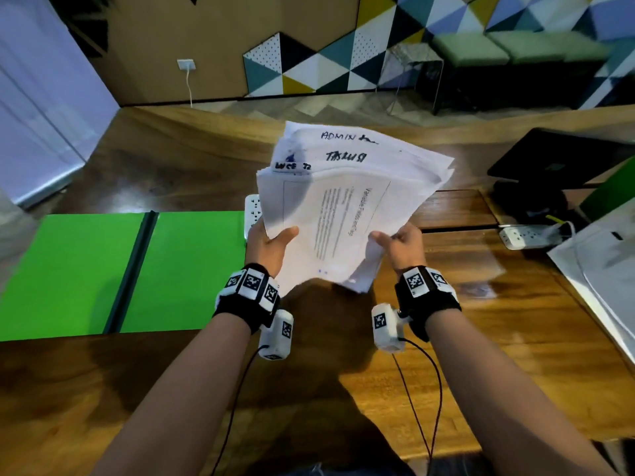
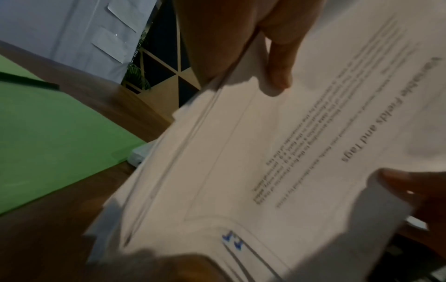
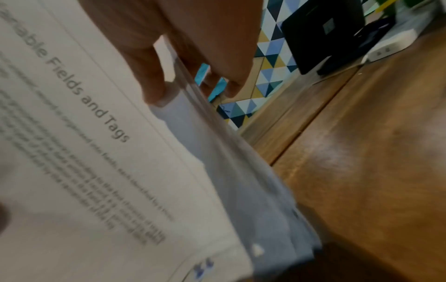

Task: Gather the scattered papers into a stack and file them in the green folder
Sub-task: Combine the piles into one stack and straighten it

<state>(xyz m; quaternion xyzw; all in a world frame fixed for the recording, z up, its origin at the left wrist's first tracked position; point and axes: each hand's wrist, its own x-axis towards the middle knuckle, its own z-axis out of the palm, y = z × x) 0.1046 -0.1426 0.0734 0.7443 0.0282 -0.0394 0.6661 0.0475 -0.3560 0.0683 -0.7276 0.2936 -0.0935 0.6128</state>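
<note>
Both hands (image 1: 338, 247) gripping paper stack (image 1: 347, 204) above wooden table (image 1: 498, 338), open green folder (image 1: 86, 269) left

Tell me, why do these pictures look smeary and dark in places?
Head view: the paper stack throws a dark shadow on the wooden table, whose edges bow from the wide lens. Left wrist view: dim, its print motion-blurred. Right wrist view: the heading reads, the small text smears.

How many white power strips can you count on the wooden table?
2. One power strip lies between the open green folder and the held papers, partly hidden; the other lies right, below the laptop. More may be hidden.
</note>
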